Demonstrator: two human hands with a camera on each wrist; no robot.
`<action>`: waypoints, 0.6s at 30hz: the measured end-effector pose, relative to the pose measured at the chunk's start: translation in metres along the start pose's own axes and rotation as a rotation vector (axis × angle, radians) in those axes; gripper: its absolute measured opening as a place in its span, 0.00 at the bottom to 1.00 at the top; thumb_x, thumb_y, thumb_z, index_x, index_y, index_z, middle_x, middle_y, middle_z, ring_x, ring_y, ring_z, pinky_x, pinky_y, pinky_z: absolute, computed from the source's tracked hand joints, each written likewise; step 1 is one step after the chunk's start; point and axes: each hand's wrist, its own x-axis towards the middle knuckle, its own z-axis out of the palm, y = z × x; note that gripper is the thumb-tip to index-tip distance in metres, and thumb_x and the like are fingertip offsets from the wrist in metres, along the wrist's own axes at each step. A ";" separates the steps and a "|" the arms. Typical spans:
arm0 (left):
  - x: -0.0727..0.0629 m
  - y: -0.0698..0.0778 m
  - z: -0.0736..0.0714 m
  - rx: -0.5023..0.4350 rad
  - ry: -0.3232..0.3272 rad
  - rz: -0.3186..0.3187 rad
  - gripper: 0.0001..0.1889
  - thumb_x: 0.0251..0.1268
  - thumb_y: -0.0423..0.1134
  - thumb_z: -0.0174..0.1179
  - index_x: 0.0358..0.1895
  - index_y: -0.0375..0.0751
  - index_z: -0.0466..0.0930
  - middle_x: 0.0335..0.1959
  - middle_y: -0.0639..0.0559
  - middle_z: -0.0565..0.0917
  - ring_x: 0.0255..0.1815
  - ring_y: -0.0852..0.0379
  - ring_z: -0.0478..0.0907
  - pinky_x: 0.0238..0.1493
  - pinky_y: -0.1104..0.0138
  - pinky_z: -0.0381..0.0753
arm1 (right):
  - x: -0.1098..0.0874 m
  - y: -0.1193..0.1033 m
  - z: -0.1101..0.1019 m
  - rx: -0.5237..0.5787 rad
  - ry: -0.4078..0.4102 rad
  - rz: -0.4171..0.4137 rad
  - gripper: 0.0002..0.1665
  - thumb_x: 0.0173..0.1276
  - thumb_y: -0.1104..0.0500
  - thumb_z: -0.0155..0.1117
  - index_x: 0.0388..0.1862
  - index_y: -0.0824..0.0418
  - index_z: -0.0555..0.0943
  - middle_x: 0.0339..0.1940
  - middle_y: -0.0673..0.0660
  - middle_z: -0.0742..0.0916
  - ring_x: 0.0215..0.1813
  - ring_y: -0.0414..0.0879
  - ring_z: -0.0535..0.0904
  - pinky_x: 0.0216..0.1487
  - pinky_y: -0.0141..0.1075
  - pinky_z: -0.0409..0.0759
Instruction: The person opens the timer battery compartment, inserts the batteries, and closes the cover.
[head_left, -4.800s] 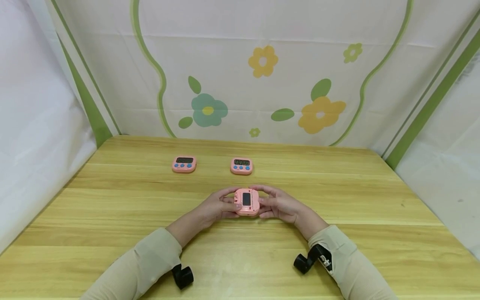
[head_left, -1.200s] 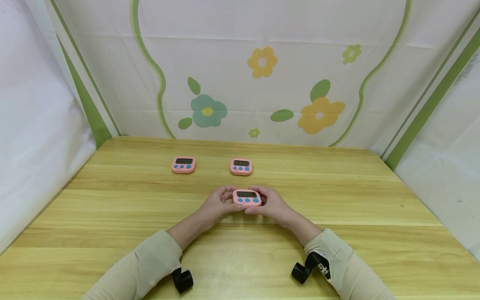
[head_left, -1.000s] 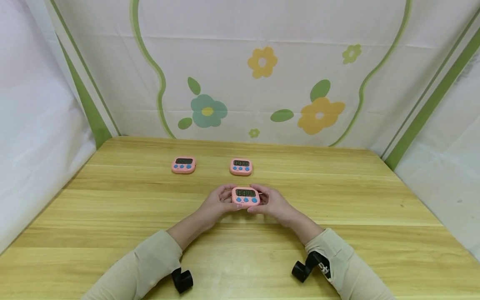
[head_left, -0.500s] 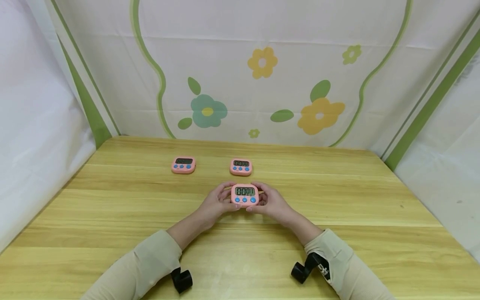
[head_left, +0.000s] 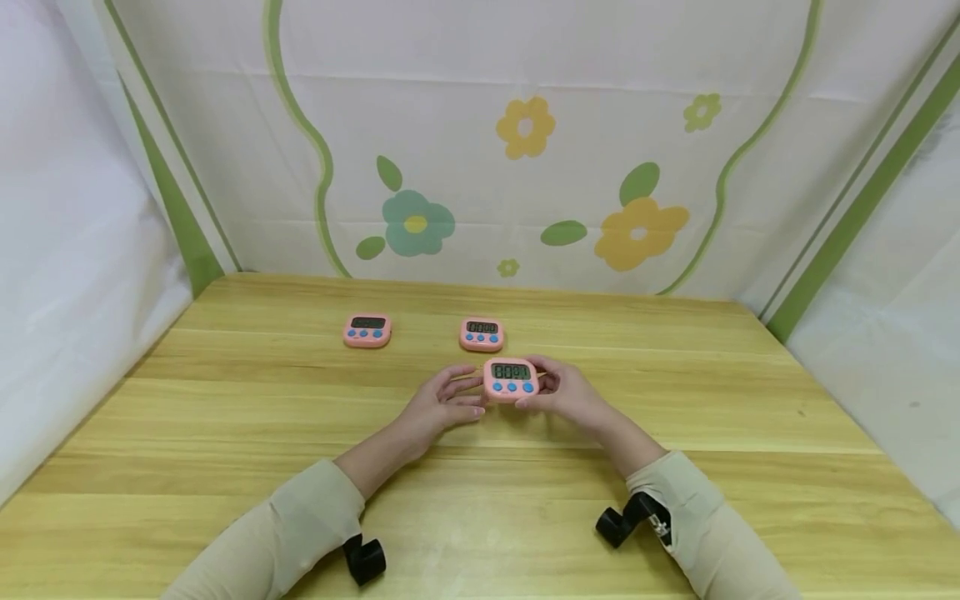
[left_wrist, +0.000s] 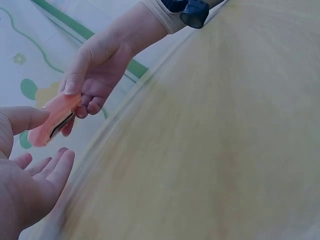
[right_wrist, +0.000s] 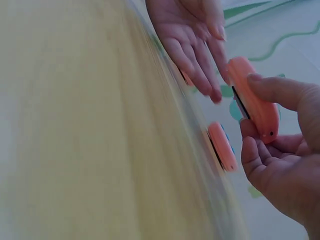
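Note:
My right hand (head_left: 573,398) pinches a pink digital kitchen timer (head_left: 512,381) by its right side, thumb in front and fingers behind. The timer is held above the table, its screen and three blue buttons facing me; digits show on the screen. Just left of it, my left hand (head_left: 437,410) has its fingers spread and relaxed, with nothing gripped. In the left wrist view the thumb overlaps the timer (left_wrist: 57,117), and I cannot tell whether it touches. From the right wrist view, the timer (right_wrist: 254,102) is seen edge-on, with the left fingers apart from it.
Two similar pink timers lie farther back on the wooden table (head_left: 480,517): one at left (head_left: 367,331) and one near the middle (head_left: 482,334), just behind the held one. A white cloth backdrop (head_left: 450,100) with printed flowers rises behind the table.
Earlier both hands held the timer, first with its back showing, then turned front-out. Now the left fingers have let go, and the right hand has carried it slightly right and up.

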 end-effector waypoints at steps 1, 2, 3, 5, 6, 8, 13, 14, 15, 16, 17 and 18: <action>0.000 0.000 -0.001 -0.005 -0.015 0.003 0.33 0.49 0.22 0.57 0.61 0.32 0.54 0.57 0.35 0.64 0.51 0.43 0.68 0.46 0.63 0.74 | 0.001 0.004 -0.005 0.006 0.012 -0.003 0.39 0.48 0.65 0.68 0.59 0.69 0.62 0.42 0.61 0.76 0.37 0.47 0.73 0.36 0.31 0.75; 0.000 0.000 -0.001 -0.011 -0.031 0.003 0.33 0.49 0.22 0.56 0.61 0.31 0.53 0.57 0.35 0.63 0.52 0.43 0.67 0.46 0.63 0.73 | 0.001 0.005 -0.009 0.012 0.029 0.009 0.38 0.48 0.65 0.68 0.59 0.68 0.63 0.43 0.61 0.76 0.38 0.48 0.73 0.37 0.32 0.76; -0.001 -0.001 -0.002 -0.009 -0.048 0.009 0.33 0.50 0.22 0.56 0.61 0.30 0.52 0.58 0.34 0.62 0.52 0.42 0.67 0.46 0.62 0.73 | 0.001 0.007 -0.014 0.016 0.042 0.010 0.38 0.48 0.65 0.67 0.59 0.67 0.64 0.44 0.61 0.76 0.38 0.48 0.73 0.37 0.32 0.76; -0.001 -0.001 -0.003 -0.002 -0.069 0.009 0.33 0.51 0.23 0.55 0.61 0.28 0.52 0.58 0.33 0.61 0.52 0.42 0.67 0.46 0.62 0.73 | 0.002 0.010 -0.024 0.015 0.067 0.007 0.37 0.48 0.65 0.67 0.58 0.66 0.64 0.46 0.62 0.75 0.39 0.49 0.73 0.38 0.32 0.76; -0.001 -0.002 -0.003 -0.002 -0.073 0.004 0.32 0.51 0.23 0.56 0.61 0.28 0.52 0.58 0.33 0.61 0.51 0.43 0.68 0.46 0.62 0.73 | 0.002 0.011 -0.029 0.012 0.078 0.010 0.37 0.48 0.65 0.68 0.58 0.65 0.65 0.47 0.62 0.74 0.39 0.49 0.73 0.38 0.32 0.76; -0.001 -0.002 -0.004 0.003 -0.079 0.001 0.32 0.52 0.24 0.56 0.61 0.28 0.52 0.58 0.33 0.62 0.51 0.43 0.68 0.46 0.62 0.73 | 0.003 0.013 -0.038 0.012 0.095 0.015 0.38 0.47 0.65 0.68 0.58 0.65 0.65 0.49 0.62 0.73 0.40 0.49 0.73 0.38 0.32 0.76; -0.001 -0.003 -0.005 0.019 -0.075 -0.011 0.32 0.53 0.27 0.56 0.61 0.29 0.53 0.56 0.33 0.64 0.50 0.44 0.69 0.46 0.60 0.74 | 0.005 0.019 -0.059 -0.001 0.126 0.031 0.39 0.47 0.65 0.68 0.59 0.65 0.64 0.51 0.62 0.72 0.41 0.49 0.73 0.38 0.31 0.76; -0.001 -0.003 -0.004 0.024 -0.074 -0.011 0.32 0.53 0.27 0.56 0.61 0.29 0.53 0.56 0.33 0.64 0.50 0.43 0.69 0.45 0.59 0.74 | 0.006 0.020 -0.062 -0.010 0.133 0.037 0.39 0.47 0.65 0.68 0.59 0.65 0.64 0.51 0.62 0.71 0.42 0.49 0.73 0.38 0.31 0.76; -0.001 -0.003 -0.004 0.029 -0.073 -0.012 0.31 0.53 0.28 0.56 0.61 0.29 0.54 0.55 0.33 0.65 0.50 0.44 0.69 0.45 0.60 0.74 | 0.005 0.019 -0.065 -0.020 0.136 0.049 0.39 0.48 0.65 0.68 0.59 0.66 0.63 0.51 0.63 0.71 0.42 0.50 0.72 0.38 0.31 0.76; -0.001 -0.003 -0.004 0.034 -0.074 -0.011 0.31 0.53 0.28 0.56 0.61 0.29 0.54 0.55 0.34 0.65 0.49 0.44 0.70 0.44 0.60 0.74 | 0.005 0.020 -0.069 -0.030 0.139 0.058 0.39 0.48 0.65 0.68 0.59 0.65 0.63 0.51 0.63 0.71 0.42 0.50 0.72 0.38 0.31 0.76; -0.001 -0.003 -0.004 0.040 -0.073 -0.012 0.31 0.53 0.29 0.57 0.61 0.29 0.55 0.55 0.34 0.66 0.49 0.44 0.70 0.44 0.60 0.74 | 0.005 0.021 -0.073 -0.039 0.141 0.066 0.38 0.49 0.64 0.67 0.60 0.65 0.63 0.51 0.63 0.71 0.43 0.50 0.72 0.38 0.31 0.76; -0.001 -0.003 -0.004 0.044 -0.073 -0.015 0.31 0.52 0.29 0.57 0.61 0.30 0.55 0.54 0.34 0.66 0.49 0.44 0.70 0.44 0.60 0.75 | 0.006 0.022 -0.076 -0.052 0.145 0.074 0.39 0.49 0.64 0.67 0.60 0.65 0.63 0.51 0.63 0.71 0.43 0.50 0.71 0.38 0.31 0.76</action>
